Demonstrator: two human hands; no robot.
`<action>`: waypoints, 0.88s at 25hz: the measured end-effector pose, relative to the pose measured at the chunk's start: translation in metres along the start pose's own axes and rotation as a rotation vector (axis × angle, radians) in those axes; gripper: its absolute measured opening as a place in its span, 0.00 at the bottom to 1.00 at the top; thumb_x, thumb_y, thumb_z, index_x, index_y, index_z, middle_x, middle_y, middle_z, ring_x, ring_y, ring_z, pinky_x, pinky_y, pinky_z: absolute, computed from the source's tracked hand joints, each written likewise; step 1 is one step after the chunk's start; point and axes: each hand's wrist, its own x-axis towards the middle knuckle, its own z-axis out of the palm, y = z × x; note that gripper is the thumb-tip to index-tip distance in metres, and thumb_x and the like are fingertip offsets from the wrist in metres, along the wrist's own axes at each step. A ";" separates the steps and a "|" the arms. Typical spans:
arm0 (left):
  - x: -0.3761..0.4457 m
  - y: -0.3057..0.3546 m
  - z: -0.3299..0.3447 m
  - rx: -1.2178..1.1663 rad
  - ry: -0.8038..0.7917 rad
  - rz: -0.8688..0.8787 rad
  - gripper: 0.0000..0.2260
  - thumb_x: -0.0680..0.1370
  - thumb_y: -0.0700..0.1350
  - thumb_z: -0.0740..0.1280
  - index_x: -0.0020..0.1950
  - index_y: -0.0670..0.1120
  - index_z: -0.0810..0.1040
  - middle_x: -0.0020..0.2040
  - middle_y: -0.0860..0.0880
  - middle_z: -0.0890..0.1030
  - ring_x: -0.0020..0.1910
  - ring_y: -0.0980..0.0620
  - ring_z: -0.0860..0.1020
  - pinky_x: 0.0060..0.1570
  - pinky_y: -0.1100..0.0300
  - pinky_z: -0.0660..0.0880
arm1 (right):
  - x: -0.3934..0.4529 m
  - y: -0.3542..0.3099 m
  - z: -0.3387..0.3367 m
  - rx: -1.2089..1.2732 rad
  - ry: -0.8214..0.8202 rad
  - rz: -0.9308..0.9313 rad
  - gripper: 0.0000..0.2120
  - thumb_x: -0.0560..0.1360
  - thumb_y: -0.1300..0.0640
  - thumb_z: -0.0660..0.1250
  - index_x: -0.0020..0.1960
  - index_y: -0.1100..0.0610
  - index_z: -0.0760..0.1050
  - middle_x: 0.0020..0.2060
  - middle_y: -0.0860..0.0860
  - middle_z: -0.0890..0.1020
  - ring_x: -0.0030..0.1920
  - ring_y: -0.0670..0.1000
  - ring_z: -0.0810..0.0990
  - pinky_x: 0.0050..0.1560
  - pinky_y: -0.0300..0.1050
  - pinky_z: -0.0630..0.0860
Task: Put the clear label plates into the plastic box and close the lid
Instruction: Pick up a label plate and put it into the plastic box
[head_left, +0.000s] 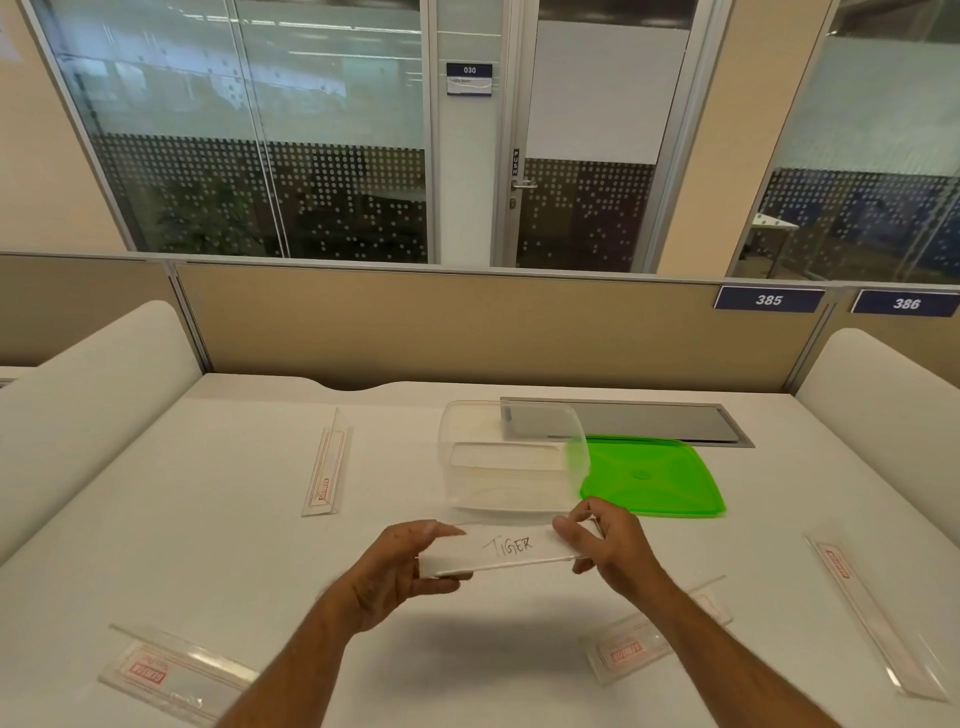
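Both my hands hold one clear label plate with a white card reading "TIGER", just in front of the clear plastic box. My left hand pinches its left end and my right hand grips its right end. The box stands open on the white table, and its green lid lies flat to the right of it. Several other clear plates with red print lie on the table: one at the far left, one near left, one under my right forearm, one at the right.
A grey cable hatch is set into the table behind the box and lid. Beige partition panels with signs 385 and 386 close off the back. White rounded dividers stand at both sides.
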 end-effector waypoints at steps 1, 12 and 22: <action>0.001 0.000 -0.001 -0.014 -0.011 0.033 0.28 0.67 0.55 0.77 0.61 0.39 0.81 0.61 0.36 0.81 0.58 0.30 0.80 0.54 0.47 0.81 | 0.001 0.000 -0.002 0.013 0.023 0.009 0.23 0.62 0.38 0.74 0.39 0.58 0.77 0.37 0.68 0.76 0.28 0.58 0.78 0.29 0.61 0.79; 0.026 0.011 0.000 0.086 0.078 0.150 0.26 0.65 0.44 0.77 0.62 0.39 0.80 0.55 0.40 0.85 0.57 0.39 0.82 0.54 0.52 0.81 | 0.020 -0.008 -0.019 -0.048 0.067 0.026 0.26 0.59 0.35 0.76 0.41 0.56 0.78 0.36 0.56 0.82 0.32 0.54 0.83 0.35 0.62 0.82; 0.098 0.083 -0.010 0.595 0.174 0.226 0.13 0.71 0.42 0.77 0.55 0.44 0.84 0.52 0.46 0.86 0.52 0.47 0.84 0.45 0.60 0.81 | 0.107 -0.033 -0.045 -0.395 -0.138 -0.112 0.32 0.45 0.35 0.82 0.46 0.44 0.80 0.41 0.41 0.85 0.41 0.42 0.82 0.44 0.36 0.79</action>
